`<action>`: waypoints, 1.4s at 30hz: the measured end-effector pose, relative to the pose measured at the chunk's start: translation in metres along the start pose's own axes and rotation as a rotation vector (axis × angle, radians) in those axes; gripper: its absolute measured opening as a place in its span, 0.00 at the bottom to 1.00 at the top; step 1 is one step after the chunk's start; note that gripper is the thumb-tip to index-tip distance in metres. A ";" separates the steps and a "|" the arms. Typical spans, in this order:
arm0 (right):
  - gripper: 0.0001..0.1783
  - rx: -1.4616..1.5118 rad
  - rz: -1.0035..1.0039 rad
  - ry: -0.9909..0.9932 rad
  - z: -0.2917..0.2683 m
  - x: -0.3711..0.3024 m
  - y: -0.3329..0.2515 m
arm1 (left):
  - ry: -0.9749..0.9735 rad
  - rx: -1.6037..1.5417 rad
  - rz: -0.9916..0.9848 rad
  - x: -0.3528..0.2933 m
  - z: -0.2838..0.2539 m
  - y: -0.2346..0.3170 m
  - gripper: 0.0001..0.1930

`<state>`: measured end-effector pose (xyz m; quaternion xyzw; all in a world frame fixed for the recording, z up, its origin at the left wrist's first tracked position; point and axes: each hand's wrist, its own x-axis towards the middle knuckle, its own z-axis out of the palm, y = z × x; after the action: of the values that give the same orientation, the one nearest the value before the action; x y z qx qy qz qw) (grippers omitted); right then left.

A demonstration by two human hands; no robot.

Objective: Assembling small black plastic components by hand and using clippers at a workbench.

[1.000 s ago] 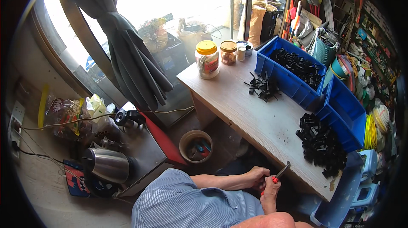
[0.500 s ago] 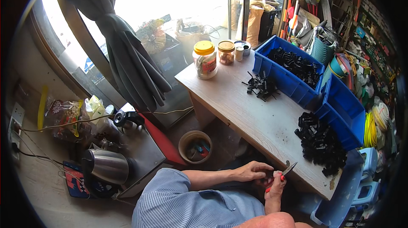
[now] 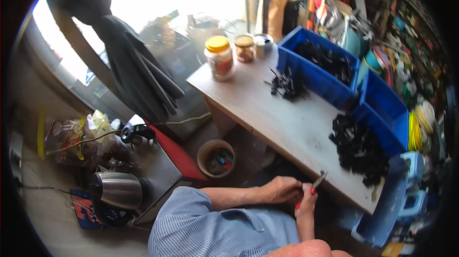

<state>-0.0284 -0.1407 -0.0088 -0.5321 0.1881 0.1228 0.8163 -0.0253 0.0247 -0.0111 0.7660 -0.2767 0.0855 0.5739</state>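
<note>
My right hand (image 3: 306, 203) is closed around a pair of red-handled scissors (image 3: 319, 180), blades pointing up and away beside the table's front edge. Just left of it, my left hand (image 3: 281, 189) has its fingers drawn together in a pinch, close to the right hand. Whatever sits between those fingers is too small and blurred to make out. On the table (image 3: 267, 123), a large heap of small black parts (image 3: 358, 151) lies to the right of the scissors. A smaller black pile (image 3: 285, 85) lies farther back.
A blue bin (image 3: 318, 77) holds more black parts; a second blue bin (image 3: 385, 106) stands beside it. Jars (image 3: 220, 61) stand at the table's far corner. A round bucket (image 3: 216, 159) is on the floor. At left, a steel kettle (image 3: 119, 190) rests on a cabinet.
My left hand's fingers, spread before, are now drawn together near the right hand. The scissors have tilted more upright. The whole view has shifted slightly.
</note>
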 end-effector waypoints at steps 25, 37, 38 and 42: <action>0.22 -0.360 0.101 -0.102 0.030 -0.008 -0.019 | 0.441 -0.621 -0.488 0.052 0.010 0.002 0.12; 0.23 -0.473 0.044 -0.155 0.027 -0.008 -0.020 | 0.451 -0.604 -0.511 0.054 0.015 0.000 0.11; 0.23 -0.476 0.040 -0.149 0.027 -0.008 -0.019 | 0.451 -0.603 -0.508 0.054 0.014 0.001 0.11; 0.20 -0.425 0.059 -0.129 0.026 -0.007 -0.012 | 0.453 -0.547 -0.452 0.053 0.018 -0.001 0.11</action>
<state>-0.0252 -0.1218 0.0137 -0.6773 0.1209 0.2174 0.6924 0.0164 -0.0086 0.0059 0.5888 0.0188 0.0469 0.8067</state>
